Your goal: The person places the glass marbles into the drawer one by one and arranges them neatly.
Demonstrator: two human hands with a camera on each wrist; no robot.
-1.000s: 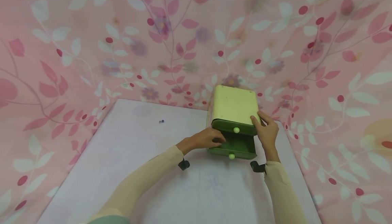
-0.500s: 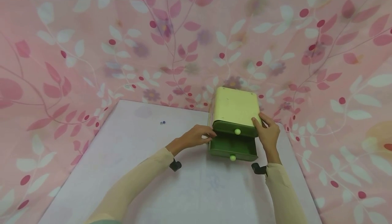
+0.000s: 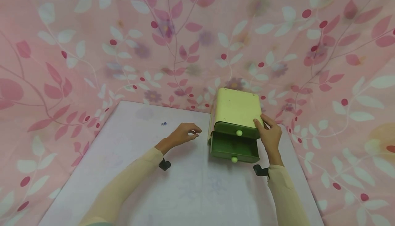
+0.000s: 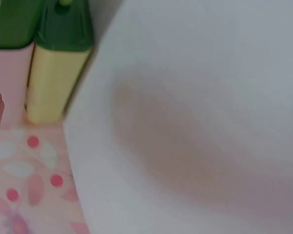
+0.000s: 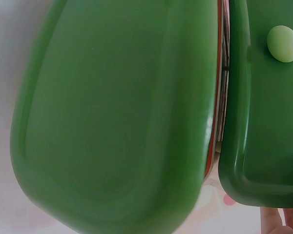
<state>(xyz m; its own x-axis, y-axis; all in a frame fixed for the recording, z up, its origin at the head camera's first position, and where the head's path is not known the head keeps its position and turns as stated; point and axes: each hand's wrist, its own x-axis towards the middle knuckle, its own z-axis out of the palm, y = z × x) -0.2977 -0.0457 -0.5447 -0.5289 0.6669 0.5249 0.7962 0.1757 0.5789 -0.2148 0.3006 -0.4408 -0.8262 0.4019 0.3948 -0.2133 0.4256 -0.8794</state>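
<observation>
Standing at the far edge of the table point(image 3: 197, 191), toward its right corner and against the pink leaf-patterned cloth point(image 3: 92, 47), is a small chest of drawers point(image 3: 236, 107) with a pale yellow shell and two green drawers. The lower drawer point(image 3: 234, 149) is pulled out toward the person, its cavity open to view, and a light green knob point(image 3: 234, 159) sits on its front. The upper drawer point(image 3: 236, 131) is pushed in, with its own knob point(image 3: 239, 133) facing forward. In the right wrist view the open drawer's green inside point(image 5: 117, 117) fills most of the picture, with the upper drawer front point(image 5: 268, 112) and its knob point(image 5: 283, 43) beside it.

The right hand point(image 3: 269, 135) rests against the chest's right front corner, thumb laid on the yellow top near the upper drawer and fingers curved round the side, steadying it. The left hand point(image 3: 183, 135) hovers over the table just left of the chest, apart from it, fingers loosely curled with the tips drawn close together; whether anything small is pinched there cannot be told. The left wrist view shows only the chest's yellow side point(image 4: 51, 83) and bare table point(image 4: 200, 122).

Two tiny beads point(image 3: 164, 124) lie on the table near its far edge, left of the left hand. A black strap point(image 3: 164, 164) sits at the left wrist and another point(image 3: 260, 170) at the right.
</observation>
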